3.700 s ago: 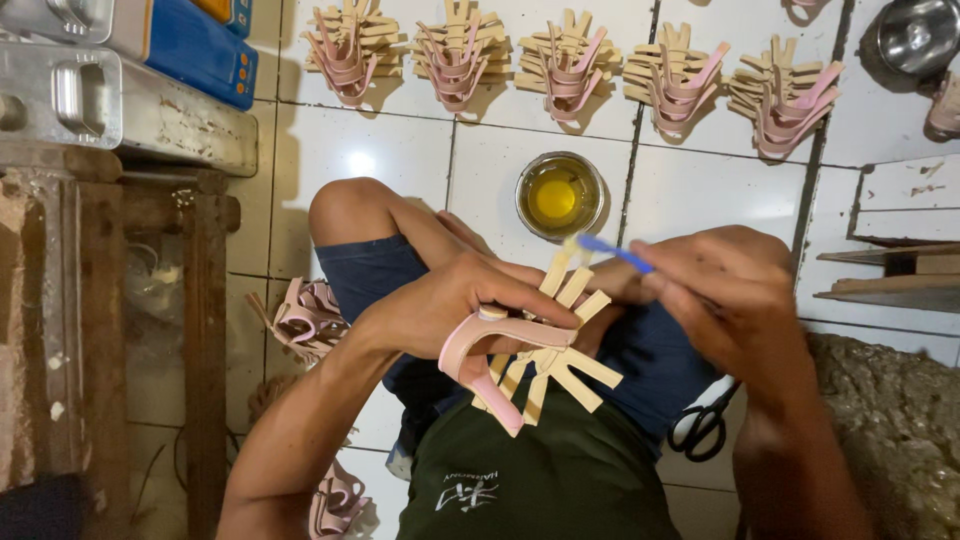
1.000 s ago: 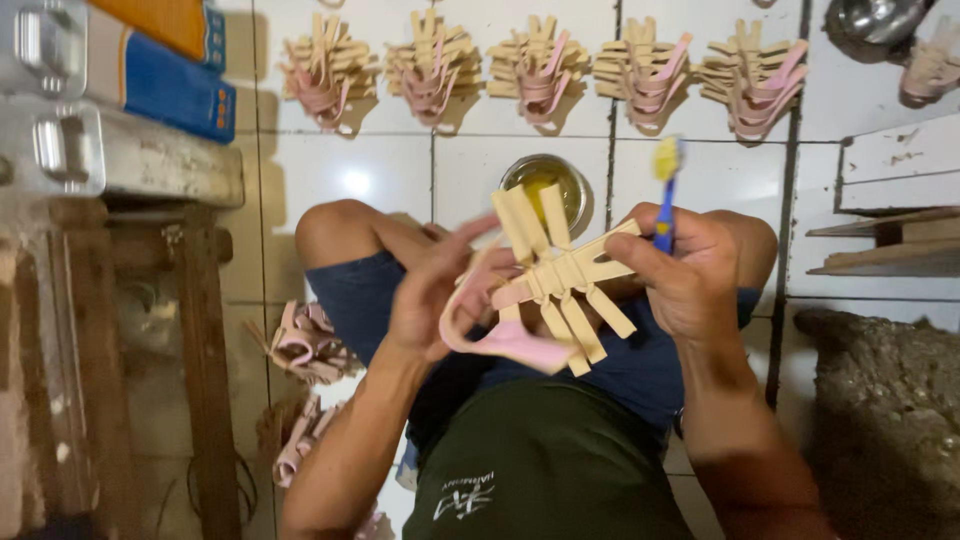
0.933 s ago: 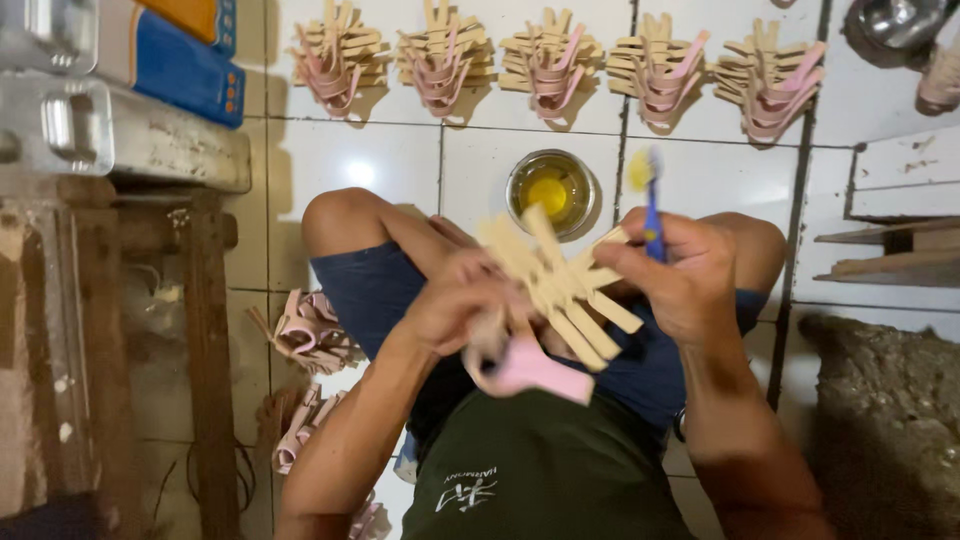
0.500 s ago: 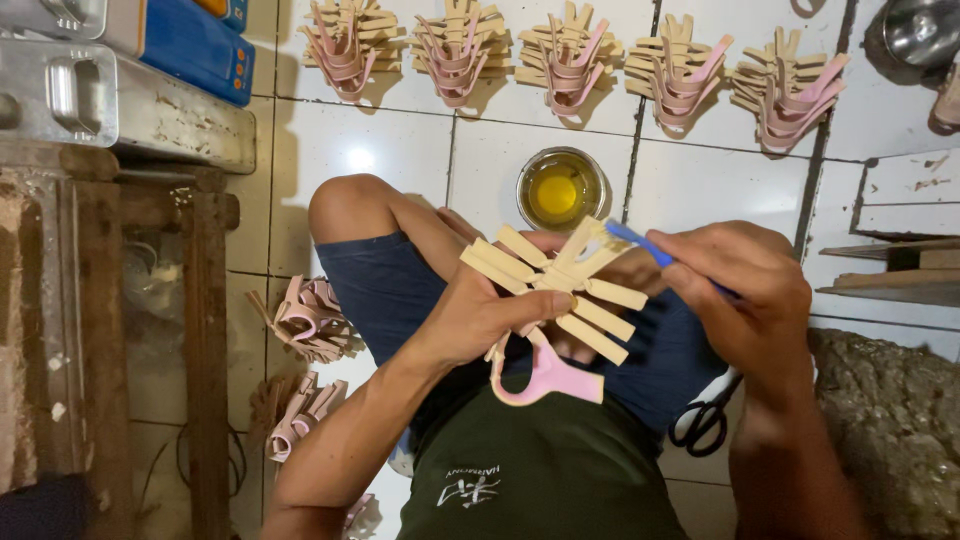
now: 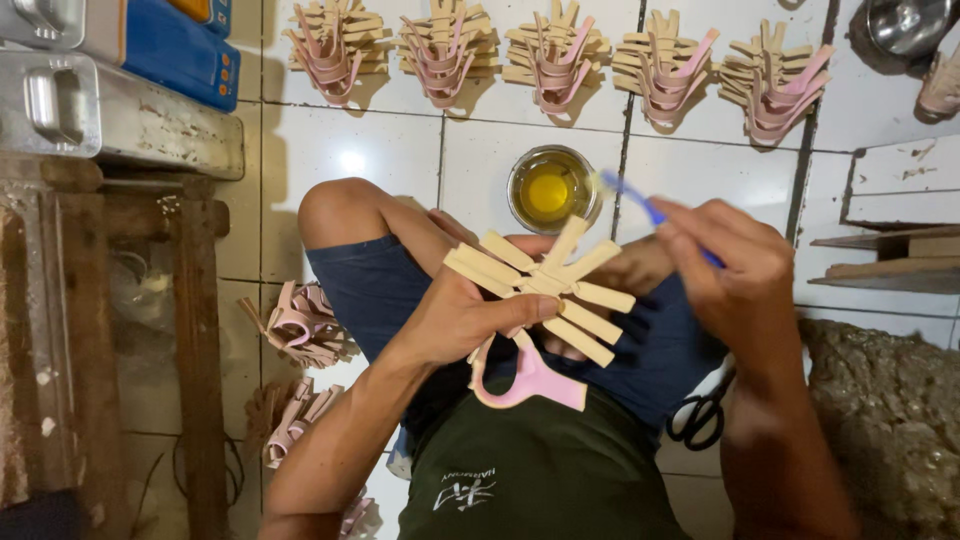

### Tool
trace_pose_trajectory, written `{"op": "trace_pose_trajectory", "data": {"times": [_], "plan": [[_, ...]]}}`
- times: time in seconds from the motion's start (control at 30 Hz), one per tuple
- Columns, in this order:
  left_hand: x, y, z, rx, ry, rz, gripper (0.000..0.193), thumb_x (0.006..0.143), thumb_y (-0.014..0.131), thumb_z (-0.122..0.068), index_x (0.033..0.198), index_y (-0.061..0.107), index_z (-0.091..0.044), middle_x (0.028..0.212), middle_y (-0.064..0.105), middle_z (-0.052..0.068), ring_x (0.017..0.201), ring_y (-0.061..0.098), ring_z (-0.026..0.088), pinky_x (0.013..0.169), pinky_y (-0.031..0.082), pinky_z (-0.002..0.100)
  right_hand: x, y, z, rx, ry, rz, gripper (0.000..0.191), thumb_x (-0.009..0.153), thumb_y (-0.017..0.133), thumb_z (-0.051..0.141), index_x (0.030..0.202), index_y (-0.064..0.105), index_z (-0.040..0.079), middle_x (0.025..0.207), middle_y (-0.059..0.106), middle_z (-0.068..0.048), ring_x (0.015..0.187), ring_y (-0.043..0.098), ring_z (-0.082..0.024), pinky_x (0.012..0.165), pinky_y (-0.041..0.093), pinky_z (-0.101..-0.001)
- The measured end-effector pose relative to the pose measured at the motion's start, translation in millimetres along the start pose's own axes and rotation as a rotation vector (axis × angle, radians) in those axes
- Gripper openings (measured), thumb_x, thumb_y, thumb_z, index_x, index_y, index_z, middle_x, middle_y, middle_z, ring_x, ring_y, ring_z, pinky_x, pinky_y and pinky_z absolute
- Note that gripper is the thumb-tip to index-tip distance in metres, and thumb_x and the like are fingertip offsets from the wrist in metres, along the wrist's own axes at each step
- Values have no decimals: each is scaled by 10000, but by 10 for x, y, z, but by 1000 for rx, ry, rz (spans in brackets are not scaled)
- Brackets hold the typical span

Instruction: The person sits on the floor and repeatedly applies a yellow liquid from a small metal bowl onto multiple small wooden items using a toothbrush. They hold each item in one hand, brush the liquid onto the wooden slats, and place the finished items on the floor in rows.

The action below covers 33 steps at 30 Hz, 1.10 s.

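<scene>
Above the lap: a fan (image 5: 545, 290) of tan strips with a pink loop, held up between the two hands, just on the near side of the cup.
Cup (image 5: 549, 190): a small glass cup of yellow liquid on the white tiled floor (image 5: 370, 150), the landmark for what follows.
Left hand (image 5: 470, 315): closed around the fan from the left, near side of the cup; thumb lies across the strips, the fingers sit behind them and are hidden.
Right hand (image 5: 735, 275): right of the cup, fingers pinched shut on a blue brush; seen from the back, so the fingertips do not show.
Brush (image 5: 640, 203): its pale tip hangs blurred just right of the cup's rim, above the fan's upper strips; most of the handle is lost inside the fist.
Pink loop (image 5: 525, 375): hangs from the fan's near end over the green shirt; its join to the strips is covered by the left hand.
Far row (image 5: 545, 50): five finished fans beyond the cup, laid side by side; the tops of several are cut off by the edge.
Side pile (image 5: 300, 325): more fans left of the cup, beside the knee, partly under the forearm.
Scissors (image 5: 700, 415): near-right of the cup, mostly hidden behind the right forearm.
Box (image 5: 120, 95): metal, far left of the cup, cut off at the edge.
</scene>
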<state>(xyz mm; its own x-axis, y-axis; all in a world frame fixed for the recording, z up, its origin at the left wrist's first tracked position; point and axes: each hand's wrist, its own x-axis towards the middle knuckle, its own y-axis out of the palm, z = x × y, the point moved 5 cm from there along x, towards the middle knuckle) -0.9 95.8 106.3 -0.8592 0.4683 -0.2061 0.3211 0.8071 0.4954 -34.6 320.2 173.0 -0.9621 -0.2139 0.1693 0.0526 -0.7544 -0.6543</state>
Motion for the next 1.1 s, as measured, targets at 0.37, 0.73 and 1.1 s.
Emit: {"op": "trace_pose_trajectory", "data": {"times": [0.37, 0.73, 1.1], "plan": [[37, 18, 195, -350, -63, -94, 521, 947, 645, 13, 1450, 518, 62, 955, 674, 49, 642, 517, 44, 544, 402, 197, -88, -27, 51, 76, -71, 99, 258, 992, 641, 30, 1232, 718, -25, 894, 719, -70, 800, 670, -152, 741, 510, -254], [22, -49, 185, -409, -79, -168, 527, 905, 633, 65, 1419, 525, 94, 1037, 690, 85, 828, 652, 86, 728, 529, 219, -94, -45, -11, -145, 26, -117, 242, 1002, 702, 5, 1238, 756, -3, 919, 687, -112, 778, 629, -167, 697, 468, -259], [67, -34, 31, -512, 155, -301, 471, 1015, 555, -31, 1463, 471, 85, 1254, 639, 182, 1089, 660, 203, 954, 548, 327, -269, 73, 31, 129, 40, -95, 255, 1003, 650, 22, 1247, 716, -9, 931, 693, -74, 817, 631, -125, 731, 480, -232]]}}
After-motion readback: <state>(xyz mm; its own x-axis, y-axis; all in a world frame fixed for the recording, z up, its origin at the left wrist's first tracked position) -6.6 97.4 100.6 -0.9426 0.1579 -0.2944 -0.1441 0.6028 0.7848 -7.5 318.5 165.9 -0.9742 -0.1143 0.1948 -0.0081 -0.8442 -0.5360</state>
